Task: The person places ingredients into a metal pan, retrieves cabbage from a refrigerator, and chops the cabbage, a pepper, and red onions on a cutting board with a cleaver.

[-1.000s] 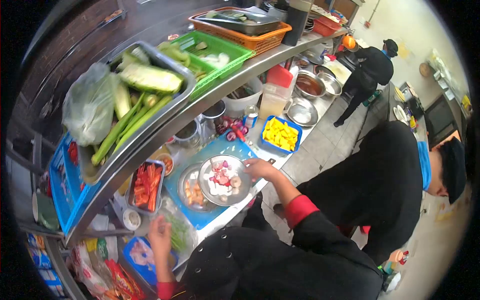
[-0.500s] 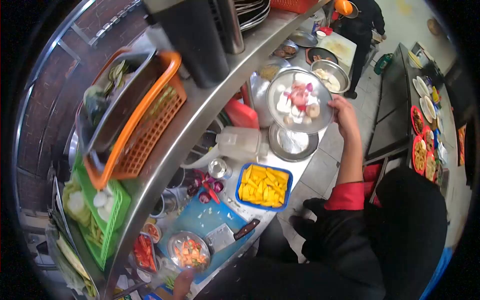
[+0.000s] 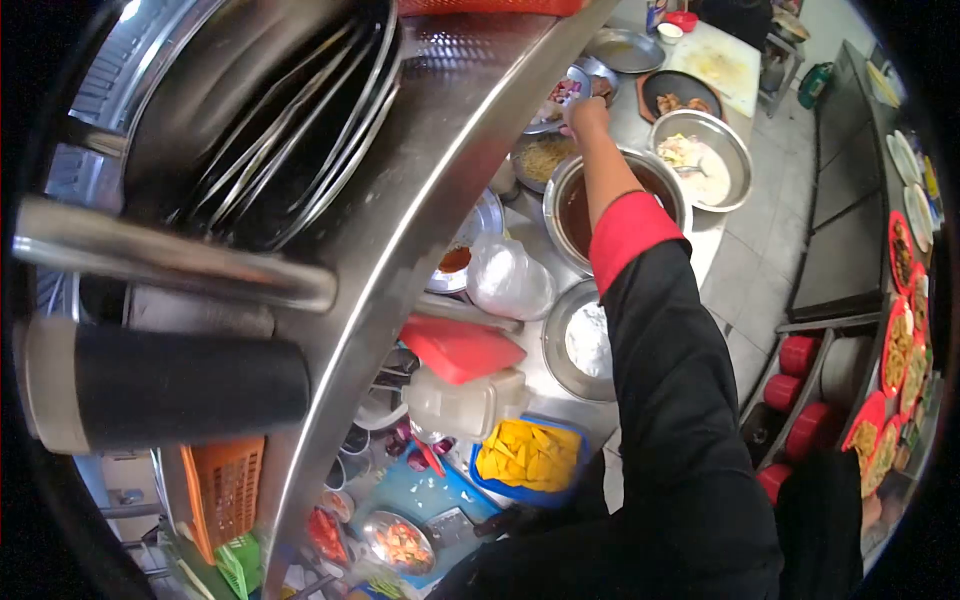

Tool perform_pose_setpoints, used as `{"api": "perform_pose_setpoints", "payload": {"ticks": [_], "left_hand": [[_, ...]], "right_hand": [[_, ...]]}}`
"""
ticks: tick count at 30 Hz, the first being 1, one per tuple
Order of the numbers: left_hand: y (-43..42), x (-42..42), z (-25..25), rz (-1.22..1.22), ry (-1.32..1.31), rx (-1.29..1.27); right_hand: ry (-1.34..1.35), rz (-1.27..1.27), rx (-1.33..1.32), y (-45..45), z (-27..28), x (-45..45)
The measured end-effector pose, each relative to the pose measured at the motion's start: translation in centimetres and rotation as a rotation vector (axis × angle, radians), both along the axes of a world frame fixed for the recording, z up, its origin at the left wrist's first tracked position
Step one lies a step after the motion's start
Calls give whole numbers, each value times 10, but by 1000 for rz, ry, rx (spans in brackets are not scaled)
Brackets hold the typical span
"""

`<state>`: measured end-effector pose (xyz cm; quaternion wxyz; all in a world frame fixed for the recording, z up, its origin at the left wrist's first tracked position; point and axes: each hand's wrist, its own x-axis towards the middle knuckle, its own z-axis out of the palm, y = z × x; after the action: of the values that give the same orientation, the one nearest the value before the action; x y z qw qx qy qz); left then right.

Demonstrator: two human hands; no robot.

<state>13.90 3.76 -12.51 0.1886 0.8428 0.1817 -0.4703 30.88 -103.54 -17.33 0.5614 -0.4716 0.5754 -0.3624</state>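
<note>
My right hand point(image 3: 588, 118) reaches far along the counter, its fingers closed at the rim of a metal plate point(image 3: 545, 125) with red onion pieces and other bits on it. The hand partly hides this plate. Under my forearm is a steel pot point(image 3: 553, 205) of dark brown liquid. Beside it stand a bowl of pale noodle-like food point(image 3: 545, 160) and a steel bowl point(image 3: 740, 165) with a creamy white mix and a spoon. A brown-rimmed black pan point(image 3: 680, 88) with browned pieces lies beyond. My left hand is out of view.
A steel shelf point(image 3: 400, 200) with stacked plates and a dark cylinder point(image 3: 190, 385) overhangs the counter. Nearer are a blue tub of yellow pieces point(image 3: 530, 455), a blue board point(image 3: 395, 490), a cleaver point(image 3: 450, 528) and a bowl of orange pieces point(image 3: 400, 543). Red plates point(image 3: 895, 345) of food line the right.
My right hand has carried the metal plate away from me to the counter's far part. The view has shifted, and my left hand has left the bottom edge.
</note>
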Motion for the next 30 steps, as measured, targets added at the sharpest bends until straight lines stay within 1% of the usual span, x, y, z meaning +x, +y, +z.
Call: {"api": "perform_pose_setpoints", "payload": {"ticks": [3,4,6,7,9,10,12,13,15,16,18,19,22,24,27,30], "left_hand": [[-19,1,15,21,-7,37],[-25,2,18,28,-8,47],[-33,1,22,44,-7,62],[-35,2,23,51,-5,69],[-39,3,21,63,3,73],[-41,5,19,68,7,76],[-43,5,16,78,15,82],[-43,5,16,81,20,87],[-45,6,14,91,28,95],[-46,7,13,94,34,95],[-49,9,14,106,36,101],[-49,10,17,110,34,103],[-49,10,22,121,35,114],[-49,9,25,129,35,120],[-47,8,28,131,41,120],[-40,2,29,136,42,111]], "right_hand": [[22,208,49,-9,-26,39],[17,215,59,-11,-35,48],[14,291,-40,-11,-47,63],[17,297,-35,-11,-53,69],[177,159,-139,-16,-58,76],[181,161,-142,-22,-60,77],[336,245,-365,-36,-60,77],[338,246,-366,-54,-59,77],[113,835,88,-104,-66,87],[117,840,88,-104,-81,101],[724,433,-512,-104,-123,140],[821,317,-581,-97,-122,150],[745,400,-457,-83,-114,156],[690,397,-429,-76,-105,153],[573,327,-424,-69,-86,141],[401,208,-447,-60,-55,114]]}}
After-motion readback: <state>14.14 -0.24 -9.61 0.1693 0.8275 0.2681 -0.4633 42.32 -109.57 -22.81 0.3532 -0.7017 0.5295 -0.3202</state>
